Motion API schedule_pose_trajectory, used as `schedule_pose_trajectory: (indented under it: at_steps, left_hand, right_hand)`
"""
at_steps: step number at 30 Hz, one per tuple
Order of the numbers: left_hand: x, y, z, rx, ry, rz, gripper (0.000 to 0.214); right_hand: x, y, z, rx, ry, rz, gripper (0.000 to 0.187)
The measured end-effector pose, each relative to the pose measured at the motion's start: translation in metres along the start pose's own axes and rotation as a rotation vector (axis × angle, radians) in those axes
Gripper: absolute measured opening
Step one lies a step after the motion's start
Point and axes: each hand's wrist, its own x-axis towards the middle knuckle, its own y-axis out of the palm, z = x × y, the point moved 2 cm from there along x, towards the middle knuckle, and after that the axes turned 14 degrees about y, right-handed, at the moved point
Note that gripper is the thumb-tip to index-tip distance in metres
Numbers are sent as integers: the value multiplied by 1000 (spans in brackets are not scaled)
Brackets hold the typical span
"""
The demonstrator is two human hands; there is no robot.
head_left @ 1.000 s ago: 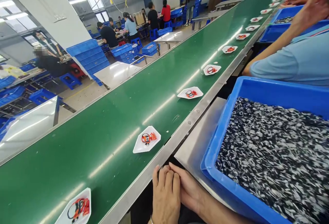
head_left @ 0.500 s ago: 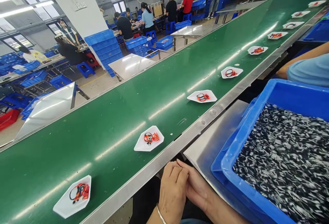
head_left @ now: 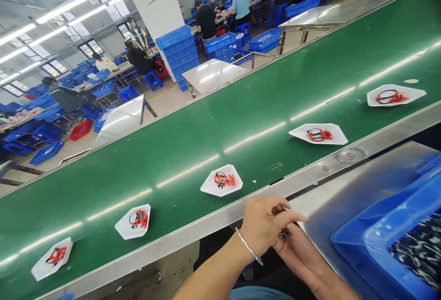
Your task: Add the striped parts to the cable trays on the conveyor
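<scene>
Left hand [head_left: 260, 222] curls over the cupped right hand [head_left: 296, 248], small, glossy dark pieces [head_left: 284, 234] between them, clamped or loose I can't tell, seemingly being separated beside the green conveyor belt [head_left: 193, 134], next needing one clean pinch.

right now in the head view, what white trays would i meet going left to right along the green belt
Leftmost white tray, second white tray, third white tray, fourth white tray, rightmost white tray, each holding red and dark pieces.
</scene>
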Motion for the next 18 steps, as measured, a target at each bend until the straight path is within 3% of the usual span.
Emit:
schedule_pose_trajectory:
  at_steps: [3, 6, 11, 18]
  left_hand:
    - [10, 1, 3, -146, -114, -19, 32]
    - [22, 0, 4, -156, -150, 7, 28]
    - [45, -10, 3, 24, -32, 21, 26]
    - [102, -12, 25, 229, 92, 84, 31]
  right_hand:
    - [-1, 3, 3, 2, 36, -63, 14]
    - [-4, 9, 3, 13, 53, -19, 11]
    - [-11, 19, -1, 15, 93, 18, 13]
    - [-7, 23, 3, 33, 64, -20, 23]
